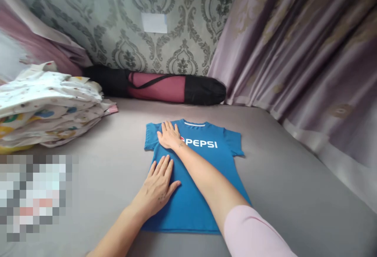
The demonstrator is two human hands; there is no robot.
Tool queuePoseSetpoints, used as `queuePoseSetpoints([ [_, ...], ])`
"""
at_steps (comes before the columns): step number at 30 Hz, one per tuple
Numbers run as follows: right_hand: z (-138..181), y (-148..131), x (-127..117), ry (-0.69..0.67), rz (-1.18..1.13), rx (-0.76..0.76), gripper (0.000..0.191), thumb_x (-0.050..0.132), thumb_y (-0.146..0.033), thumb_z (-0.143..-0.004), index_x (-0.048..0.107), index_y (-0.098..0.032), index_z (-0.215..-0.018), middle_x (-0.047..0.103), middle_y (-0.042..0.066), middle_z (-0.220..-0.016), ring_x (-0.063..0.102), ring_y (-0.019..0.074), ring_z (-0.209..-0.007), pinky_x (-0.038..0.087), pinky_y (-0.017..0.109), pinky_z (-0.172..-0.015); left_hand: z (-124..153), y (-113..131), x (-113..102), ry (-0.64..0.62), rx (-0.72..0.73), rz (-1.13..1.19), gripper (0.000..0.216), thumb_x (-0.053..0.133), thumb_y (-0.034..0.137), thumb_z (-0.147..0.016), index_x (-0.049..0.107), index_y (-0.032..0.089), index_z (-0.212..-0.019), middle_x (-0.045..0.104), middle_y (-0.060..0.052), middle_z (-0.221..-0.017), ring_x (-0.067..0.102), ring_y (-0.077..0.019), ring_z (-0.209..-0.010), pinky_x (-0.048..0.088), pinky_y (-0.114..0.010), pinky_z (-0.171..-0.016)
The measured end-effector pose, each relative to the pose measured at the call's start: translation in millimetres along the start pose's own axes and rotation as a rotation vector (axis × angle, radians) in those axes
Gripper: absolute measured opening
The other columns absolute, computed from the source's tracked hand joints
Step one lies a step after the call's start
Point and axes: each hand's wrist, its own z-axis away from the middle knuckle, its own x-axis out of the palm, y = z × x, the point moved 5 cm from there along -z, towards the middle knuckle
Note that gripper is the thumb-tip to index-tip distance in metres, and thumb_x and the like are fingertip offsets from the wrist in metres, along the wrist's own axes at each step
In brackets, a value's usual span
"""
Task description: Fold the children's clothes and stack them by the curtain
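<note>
Flatly, left hand (157, 188) and right hand (168, 135) palm-down on one blue T-shirt (200, 206), both grips released, one rolled mat (165, 88) behind

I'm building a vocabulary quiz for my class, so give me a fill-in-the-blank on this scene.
The T-shirt under both hands is ___ in colour.
The white word on its chest reads ___.
The left hand and right hand lie ___ on it, palms down.
The stack of folded cloths lies to the ___ of the T-shirt.
Missing words: blue, PEPSI, flat, left.
</note>
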Motion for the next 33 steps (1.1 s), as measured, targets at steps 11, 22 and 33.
queuePoseSetpoints([
  [11, 78, 88, -49, -0.052, -0.164, 0.084, 0.069, 0.017, -0.051, -0.1, 0.023, -0.009, -0.154, 0.016, 0.012, -0.162, 0.011, 0.0222, -0.15, 0.009, 0.042, -0.121, -1, -2, -2, -0.012, -0.003, -0.017, 0.075, 0.028, 0.064, -0.095, 0.044, 0.011, -0.145, 0.04, -0.016, -0.152, 0.035, -0.0324, -0.142, 0.033, -0.05, -0.114],
  [22, 177, 208, -105, 0.024, 0.198, 0.347, 0.069, 0.015, -0.047, -0.1, 0.022, -0.006, -0.154, 0.016, 0.014, -0.162, 0.012, 0.0255, -0.15, 0.009, 0.048, -0.121, -1, -4, -2, -0.058, 0.002, -0.048, 0.074, 0.029, 0.061, -0.096, 0.042, 0.009, -0.146, 0.039, -0.016, -0.153, 0.029, -0.032, -0.144, 0.029, -0.051, -0.116],
  [33, 229, 175, -88, 0.02, 0.213, 0.183, 0.059, 0.026, -0.036, -0.1, 0.028, -0.01, -0.153, 0.02, 0.014, -0.161, 0.013, 0.026, -0.149, 0.011, 0.05, -0.121, -3, -5, -5, -0.173, -0.018, -0.046, 0.073, 0.027, 0.058, -0.097, 0.037, 0.007, -0.148, 0.034, -0.019, -0.154, 0.026, -0.0336, -0.145, 0.027, -0.056, -0.115],
])
